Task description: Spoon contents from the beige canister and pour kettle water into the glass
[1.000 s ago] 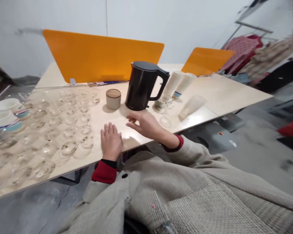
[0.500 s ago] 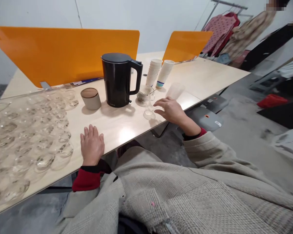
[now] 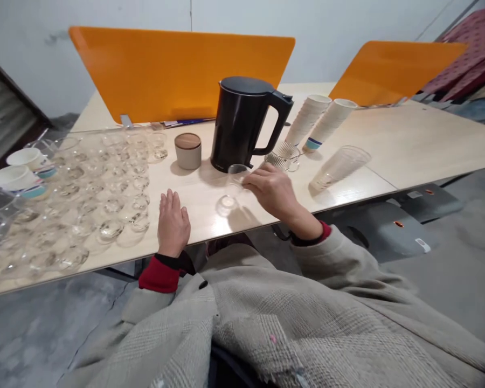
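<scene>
My right hand pinches a small clear cup near its rim, its fingertips closed. The cup is at the table's front, just before the black kettle. I cannot tell whether its base touches the table. My left hand lies flat on the table, fingers stretched out, with nothing in it. To its left stand rows of clear cups, several with some liquid at the bottom. A ribbed glass cup is just behind my right hand. A stack of clear cups stands right of that hand.
Two stacks of paper cups stand right of the kettle. A grey canister with a wooden lid sits left of it. Orange dividers rise behind. Two paper cups are at the far left; grey chairs stand below right.
My view has turned left, showing the paper cups at the far left. My right hand, open beside the clear cup before, has closed on it. My left hand still lies on the table.
</scene>
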`<action>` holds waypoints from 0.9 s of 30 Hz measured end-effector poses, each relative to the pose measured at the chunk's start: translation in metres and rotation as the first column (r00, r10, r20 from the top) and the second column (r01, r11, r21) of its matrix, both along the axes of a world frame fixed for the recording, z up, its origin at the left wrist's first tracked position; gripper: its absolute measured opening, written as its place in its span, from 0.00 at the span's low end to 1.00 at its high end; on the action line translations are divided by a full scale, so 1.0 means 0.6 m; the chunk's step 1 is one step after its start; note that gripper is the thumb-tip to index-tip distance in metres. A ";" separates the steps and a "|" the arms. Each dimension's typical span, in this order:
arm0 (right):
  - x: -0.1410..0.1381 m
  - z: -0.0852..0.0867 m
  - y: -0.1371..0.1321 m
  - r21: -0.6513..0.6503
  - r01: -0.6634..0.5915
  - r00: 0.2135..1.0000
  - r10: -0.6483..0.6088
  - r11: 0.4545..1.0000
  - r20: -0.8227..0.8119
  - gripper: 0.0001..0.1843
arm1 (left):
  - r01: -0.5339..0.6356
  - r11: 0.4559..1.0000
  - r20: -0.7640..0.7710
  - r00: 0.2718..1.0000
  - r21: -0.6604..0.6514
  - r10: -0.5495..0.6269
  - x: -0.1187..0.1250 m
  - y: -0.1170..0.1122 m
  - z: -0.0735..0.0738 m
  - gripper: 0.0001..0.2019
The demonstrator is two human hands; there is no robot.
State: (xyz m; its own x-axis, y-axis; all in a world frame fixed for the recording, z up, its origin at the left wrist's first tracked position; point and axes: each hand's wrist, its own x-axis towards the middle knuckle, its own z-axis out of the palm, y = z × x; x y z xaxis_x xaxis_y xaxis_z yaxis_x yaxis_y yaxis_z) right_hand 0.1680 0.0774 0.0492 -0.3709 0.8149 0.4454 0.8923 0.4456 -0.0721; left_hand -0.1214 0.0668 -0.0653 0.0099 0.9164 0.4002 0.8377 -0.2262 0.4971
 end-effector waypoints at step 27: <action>-0.139 0.016 0.159 0.009 -0.146 0.961 0.144 0.989 -0.238 0.27 | -0.026 1.000 -0.073 0.997 -0.016 0.025 0.008 -0.013 0.004 0.26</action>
